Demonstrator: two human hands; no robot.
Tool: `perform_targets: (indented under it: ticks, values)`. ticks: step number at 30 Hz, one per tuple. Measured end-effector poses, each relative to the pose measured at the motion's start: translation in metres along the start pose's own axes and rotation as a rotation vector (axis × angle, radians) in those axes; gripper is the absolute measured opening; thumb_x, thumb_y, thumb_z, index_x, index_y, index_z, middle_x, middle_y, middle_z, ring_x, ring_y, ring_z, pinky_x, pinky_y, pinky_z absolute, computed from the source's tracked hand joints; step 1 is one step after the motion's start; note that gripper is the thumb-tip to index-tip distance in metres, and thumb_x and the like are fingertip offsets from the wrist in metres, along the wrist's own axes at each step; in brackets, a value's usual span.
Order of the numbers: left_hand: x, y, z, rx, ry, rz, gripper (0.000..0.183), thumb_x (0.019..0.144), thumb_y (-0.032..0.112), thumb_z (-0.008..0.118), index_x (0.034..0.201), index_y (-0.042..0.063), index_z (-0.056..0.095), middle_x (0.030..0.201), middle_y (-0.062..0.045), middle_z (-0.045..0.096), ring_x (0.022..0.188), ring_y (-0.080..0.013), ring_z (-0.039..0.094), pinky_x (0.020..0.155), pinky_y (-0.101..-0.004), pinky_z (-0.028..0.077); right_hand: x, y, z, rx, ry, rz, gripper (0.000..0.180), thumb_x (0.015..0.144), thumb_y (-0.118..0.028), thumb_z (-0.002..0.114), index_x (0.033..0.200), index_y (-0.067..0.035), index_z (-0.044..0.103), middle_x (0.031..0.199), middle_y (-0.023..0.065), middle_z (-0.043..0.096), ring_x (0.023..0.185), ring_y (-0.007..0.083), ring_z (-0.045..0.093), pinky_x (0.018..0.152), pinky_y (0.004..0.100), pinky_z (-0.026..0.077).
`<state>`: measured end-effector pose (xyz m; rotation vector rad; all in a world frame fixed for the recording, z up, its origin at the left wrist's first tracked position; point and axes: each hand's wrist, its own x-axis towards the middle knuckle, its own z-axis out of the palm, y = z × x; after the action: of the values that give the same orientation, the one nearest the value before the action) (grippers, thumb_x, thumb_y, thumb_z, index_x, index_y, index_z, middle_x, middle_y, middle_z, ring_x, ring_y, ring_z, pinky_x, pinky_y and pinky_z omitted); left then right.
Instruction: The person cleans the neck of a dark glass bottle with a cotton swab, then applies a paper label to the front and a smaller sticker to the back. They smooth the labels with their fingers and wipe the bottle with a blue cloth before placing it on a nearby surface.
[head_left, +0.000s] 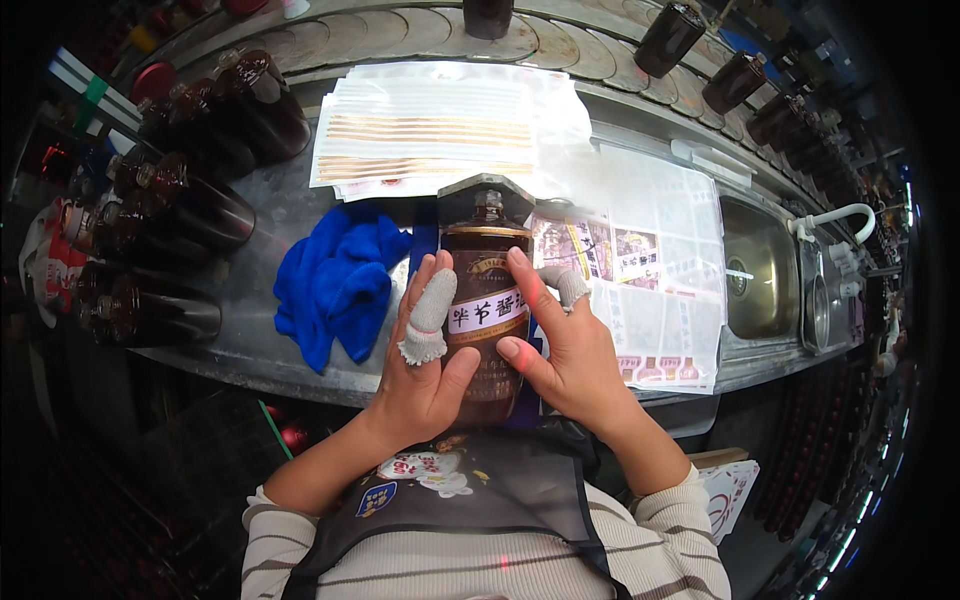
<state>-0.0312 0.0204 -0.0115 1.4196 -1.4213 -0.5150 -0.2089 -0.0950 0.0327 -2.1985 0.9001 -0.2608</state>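
Observation:
A dark brown glass bottle (486, 259) lies in front of me with its neck pointing away, its far end in an angular dark holder (459, 204). A pale band with writing slants across its label (480, 321). My left hand (427, 360) lies along the bottle's left side, its thumb over the lower label. From the right, my right hand (570, 337) rests its thumb and index fingertip on the label's edge. Each hand wears a grey knitted finger cot, the left one (429, 315) on the near side of the bottle, the right one (566, 285) on a bent finger.
Left of the bottle is a crumpled blue cloth (334, 281); dark bottles (262, 109) stand beyond it. Label sheets with gold strips (427, 135) and printed label sheets (667, 300) cover the metal bench. A sink (757, 277) is at right. Bottles ride a slat conveyor (570, 41) behind.

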Motion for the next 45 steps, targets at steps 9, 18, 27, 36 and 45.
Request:
perform_targets:
  ticks: [9, 18, 27, 36, 45]
  values:
    - [-0.0032, -0.0059, -0.0013, 0.003, -0.071, -0.051, 0.073, 0.096, 0.019, 0.060, 0.159, -0.001, 0.027, 0.164, -0.023, 0.031, 0.152, -0.0442, 0.026, 0.123, -0.0502, 0.021, -0.0071, 0.0041, 0.0061, 0.047, -0.015, 0.018, 0.079, 0.093, -0.043, 0.068, 0.161, -0.032, 0.031, 0.138, 0.0253, 0.054, 0.110, 0.0491, 0.060, 0.091, 0.0507, 0.054]
    - [-0.0010, -0.0025, -0.0014, 0.091, -0.020, 0.004, 0.073, 0.097, 0.021, 0.060, 0.159, 0.002, 0.028, 0.164, -0.023, 0.029, 0.153, -0.0427, 0.025, 0.123, -0.0514, 0.020, -0.0086, 0.0055, 0.0049, 0.066, -0.004, 0.015, 0.080, 0.094, -0.044, 0.067, 0.163, -0.031, 0.027, 0.138, 0.0238, 0.054, 0.108, 0.0471, 0.060, 0.091, 0.0502, 0.053]
    - [-0.0008, -0.0027, -0.0003, 0.081, -0.064, -0.025, 0.072, 0.098, 0.028, 0.058, 0.159, 0.003, 0.028, 0.165, -0.022, 0.029, 0.153, -0.0424, 0.023, 0.123, -0.0544, 0.017, -0.0046, 0.0048, 0.0048, 0.058, -0.021, -0.024, 0.081, 0.094, -0.043, 0.066, 0.163, -0.029, 0.026, 0.136, 0.0232, 0.057, 0.106, 0.0455, 0.060, 0.090, 0.0499, 0.053]
    - [-0.0002, -0.0027, -0.0032, 0.032, -0.044, -0.024, 0.072, 0.098, 0.027, 0.059, 0.158, 0.003, 0.029, 0.165, -0.021, 0.030, 0.153, -0.0418, 0.024, 0.123, -0.0557, 0.017, -0.0079, 0.0039, 0.0043, 0.102, -0.013, -0.004, 0.083, 0.094, -0.041, 0.066, 0.164, -0.028, 0.024, 0.135, 0.0218, 0.059, 0.101, 0.0446, 0.060, 0.088, 0.0494, 0.052]
    - [0.0043, -0.0030, -0.0016, 0.068, -0.079, 0.012, 0.071, 0.098, 0.026, 0.059, 0.158, 0.003, 0.031, 0.164, -0.021, 0.032, 0.153, -0.0423, 0.025, 0.122, -0.0567, 0.017, -0.0078, 0.0073, 0.0048, 0.087, -0.018, -0.023, 0.086, 0.093, -0.041, 0.067, 0.165, -0.028, 0.021, 0.123, 0.0228, 0.062, 0.097, 0.0450, 0.060, 0.086, 0.0502, 0.052]
